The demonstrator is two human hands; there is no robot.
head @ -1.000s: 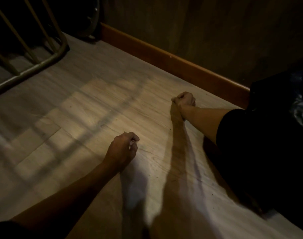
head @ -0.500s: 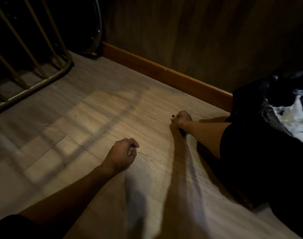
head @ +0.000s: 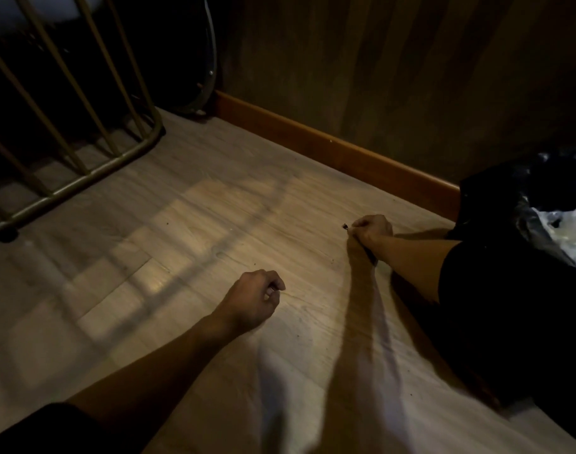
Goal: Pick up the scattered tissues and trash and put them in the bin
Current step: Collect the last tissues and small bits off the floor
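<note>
A person's left hand (head: 255, 298) rests loosely curled on the wooden floor (head: 188, 217), whether gripping anything cannot be told. Farther out, the right hand (head: 371, 228) pinches a tiny dark scrap (head: 345, 226) at its fingertips, its shape too small to judge. The bin (head: 522, 204), black-lined and holding pale tissue, lies just beyond that hand's right side, nearer it.

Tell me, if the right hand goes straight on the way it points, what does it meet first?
Probably the tiny dark scrap just ahead of the right hand; beyond it only bare floor shows. Whether the fingertips already touch it is unclear.
</note>
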